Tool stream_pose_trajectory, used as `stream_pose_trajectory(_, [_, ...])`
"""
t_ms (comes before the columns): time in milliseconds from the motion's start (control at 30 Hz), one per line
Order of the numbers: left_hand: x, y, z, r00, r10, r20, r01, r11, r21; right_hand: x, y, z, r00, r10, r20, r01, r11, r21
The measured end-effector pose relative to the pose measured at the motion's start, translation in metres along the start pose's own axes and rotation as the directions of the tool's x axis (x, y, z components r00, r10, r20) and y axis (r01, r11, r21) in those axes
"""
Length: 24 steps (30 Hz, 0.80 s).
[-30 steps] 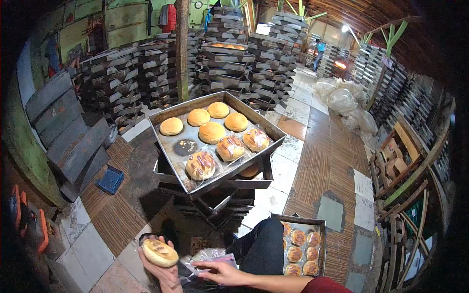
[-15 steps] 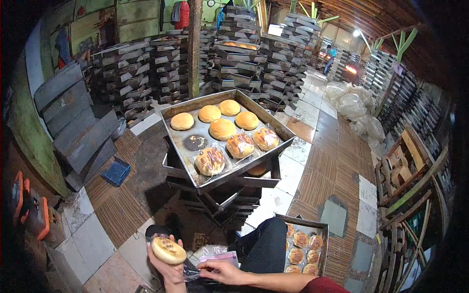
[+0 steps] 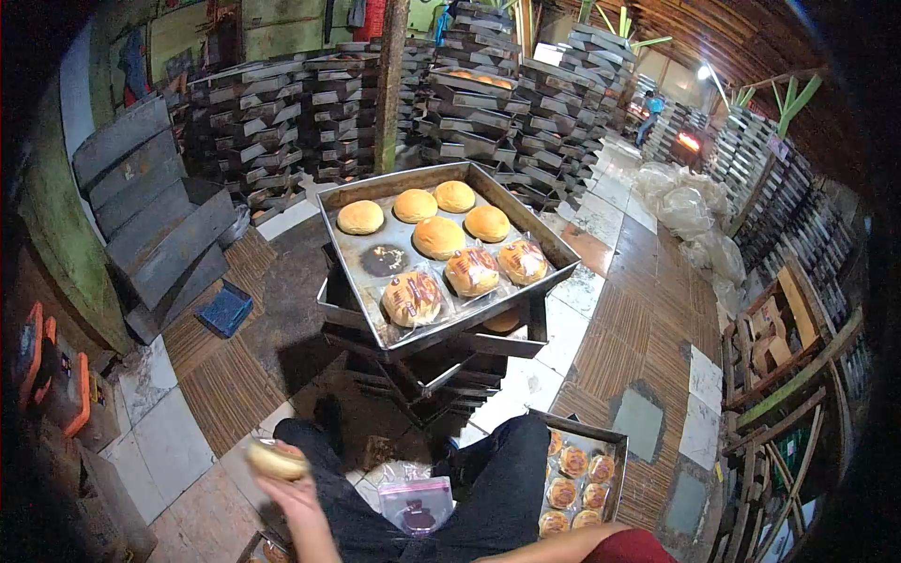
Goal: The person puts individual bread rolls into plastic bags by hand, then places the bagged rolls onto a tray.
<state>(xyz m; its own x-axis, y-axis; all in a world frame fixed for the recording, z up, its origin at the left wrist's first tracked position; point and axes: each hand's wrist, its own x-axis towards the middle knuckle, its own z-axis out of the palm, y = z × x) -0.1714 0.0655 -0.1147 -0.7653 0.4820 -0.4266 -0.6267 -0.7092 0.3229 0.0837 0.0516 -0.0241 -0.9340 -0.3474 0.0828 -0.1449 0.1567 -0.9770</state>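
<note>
A round bun (image 3: 278,461) with a pale side sits in the fingers of my left hand (image 3: 298,497), low and left of centre; both are smeared by motion. My right forearm shows at the bottom edge, but its hand lies outside the picture. Between my legs is a clear zip bag (image 3: 415,505) with a pink strip and something dark in it. On the stacked trays ahead, the top metal tray (image 3: 374,330) bears several bare buns (image 3: 438,237) and three wrapped buns (image 3: 413,298) along the near side.
At my right knee stands a tray (image 3: 615,448) of several wrapped buns. Part of another tray (image 3: 251,548) shows at lower left. A blue plastic tray (image 3: 224,310) lies on the floor. Tall stacks of metal trays (image 3: 244,131) line the back, and a person (image 3: 649,117) stands far off.
My left hand has moved left and slightly down with the bun. My right hand has left the plastic near it and dropped out of the picture. The view has shifted a little.
</note>
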Motion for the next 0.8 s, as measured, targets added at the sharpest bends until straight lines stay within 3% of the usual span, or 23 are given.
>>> stream_pose_trajectory(33, [0.007,0.011,0.013,0.999,0.025,-0.039,-0.031,0.986,-0.165,-0.006,0.007,-0.007,0.982,0.076,-0.174,-0.075,0.997,0.009])
stream_pose_trajectory(100, [-0.021,0.015,0.043,0.999,-0.028,0.025,0.03,0.997,-0.073,-0.02,0.023,-0.021,0.842,0.228,-0.489,-0.22,0.973,0.074])
stream_pose_trajectory(133, [-0.018,0.006,0.017,0.968,-0.209,0.137,0.218,0.974,-0.058,-0.026,0.025,-0.043,0.754,0.267,-0.6,-0.4,0.912,-0.096])
stream_pose_trajectory(167, [-0.053,-0.007,0.018,0.912,-0.262,0.314,0.22,0.962,0.161,-0.018,0.01,-0.063,0.597,-0.039,-0.802,-0.322,0.903,-0.284])
stream_pose_trajectory(200, [-0.08,-0.023,0.026,0.825,-0.448,0.345,0.372,0.889,0.265,-0.02,0.015,-0.08,0.605,-0.071,-0.793,-0.193,0.953,-0.232])
stream_pose_trajectory(233, [-0.117,-0.03,0.034,0.829,-0.522,0.202,0.431,0.826,0.363,-0.013,0.001,-0.092,0.556,-0.157,-0.816,-0.158,0.944,-0.289])
stream_pose_trajectory(267, [-0.151,-0.019,0.047,0.612,-0.787,0.077,0.676,0.571,0.465,-0.009,0.009,-0.091,0.513,-0.083,-0.855,-0.019,0.994,-0.108])
stream_pose_trajectory(300, [-0.158,-0.015,0.047,0.399,-0.917,0.013,0.848,0.375,0.374,-0.007,0.02,-0.088,0.477,0.012,-0.879,0.121,0.989,0.08])
stream_pose_trajectory(367, [-0.151,0.0,0.037,0.544,-0.828,-0.137,0.766,0.424,0.483,-0.002,0.027,-0.092,0.455,0.364,-0.812,0.301,0.796,0.526])
stream_pose_trajectory(400, [-0.137,0.011,0.019,0.659,-0.75,-0.049,0.638,0.523,0.565,-0.001,0.038,-0.087,0.513,0.385,-0.767,0.414,0.672,0.614])
stream_pose_trajectory(433, [-0.126,0.016,0.001,0.833,-0.553,-0.001,0.438,0.659,0.612,-0.003,0.051,-0.081,0.585,0.381,-0.716,0.391,0.641,0.661])
stream_pose_trajectory(467, [-0.122,0.026,-0.001,0.844,-0.536,-0.019,0.438,0.668,0.602,0.002,0.06,-0.071,0.612,0.469,-0.637,0.358,0.553,0.752])
stream_pose_trajectory(500, [-0.119,0.035,-0.001,0.875,-0.483,0.028,0.297,0.584,0.756,0.008,0.067,-0.061,0.634,0.553,-0.541,0.32,0.449,0.834])
stream_pose_trajectory(533, [-0.116,0.046,0.0,0.893,-0.442,0.081,0.148,0.46,0.875,0.015,0.074,-0.055,0.66,0.596,-0.458,0.218,0.432,0.875])
stream_pose_trajectory(567, [-0.116,0.055,-0.002,0.898,-0.417,0.141,-0.006,0.308,0.951,0.027,0.076,-0.049,0.615,0.654,-0.441,0.192,0.418,0.888])
stream_pose_trajectory(600, [-0.11,0.054,-0.02,0.909,-0.407,0.086,0.008,0.225,0.974,0.042,0.087,-0.038,0.423,0.74,-0.522,0.18,0.496,0.849])
stream_pose_trajectory(633, [-0.108,0.053,-0.023,0.917,-0.394,0.069,0.023,0.223,0.975,0.053,0.101,-0.028,0.213,0.777,-0.593,0.145,0.575,0.805])
stream_pose_trajectory(667, [-0.106,0.05,-0.022,0.956,-0.273,0.109,-0.042,0.238,0.97,0.057,0.112,-0.021,0.096,0.703,-0.704,0.029,0.705,0.708])
stream_pose_trajectory(700, [-0.103,0.045,-0.022,0.979,-0.144,0.142,-0.104,0.239,0.965,0.063,0.111,-0.018,0.052,0.633,-0.773,0.101,0.766,0.634])
stream_pose_trajectory(767, [-0.1,0.033,-0.029,0.958,0.012,0.286,-0.283,0.201,0.938,0.061,0.112,-0.016,0.043,0.641,-0.767,0.048,0.765,0.642])
stream_pose_trajectory(800, [-0.099,0.035,-0.024,0.964,-0.008,0.265,-0.264,0.078,0.961,0.063,0.11,-0.016,0.026,0.651,-0.759,0.105,0.753,0.65])
